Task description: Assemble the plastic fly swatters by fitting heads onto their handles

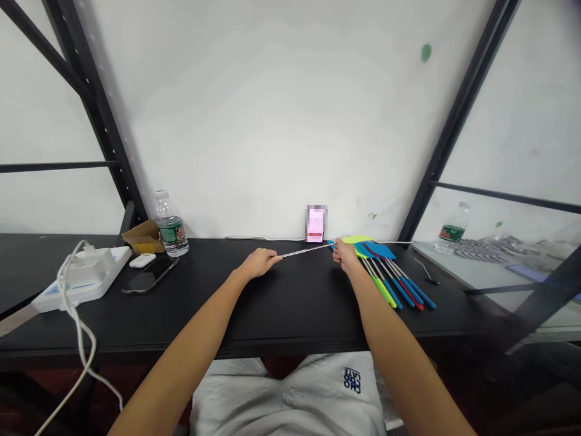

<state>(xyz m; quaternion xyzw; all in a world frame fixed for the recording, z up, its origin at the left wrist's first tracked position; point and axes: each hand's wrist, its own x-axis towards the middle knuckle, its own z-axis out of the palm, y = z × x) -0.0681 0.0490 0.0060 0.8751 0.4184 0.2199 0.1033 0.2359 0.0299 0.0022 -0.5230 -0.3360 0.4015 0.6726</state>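
A thin metal rod (305, 251) of an extended telescopic fly swatter stretches between my hands, low above the black desk. My left hand (261, 261) is closed round its left end, and the grip inside is hidden. At the other end my right hand (345, 254) pinches the rod. Just beyond those fingers is a yellow-green swatter head (357, 240), apparently on the same rod. Beside my right hand lie several fly swatters (390, 281) in a fanned row, with blue, red and green handles towards me and flat heads towards the wall.
A phone (316, 224) leans upright against the wall. On the left are a water bottle (171, 227), cardboard box (147, 237), white earbud case (142, 260), dark phone (151, 275) and power strip (84, 275) with cables. A short cable (426, 272) lies right; black frame posts (454, 121) flank the desk.
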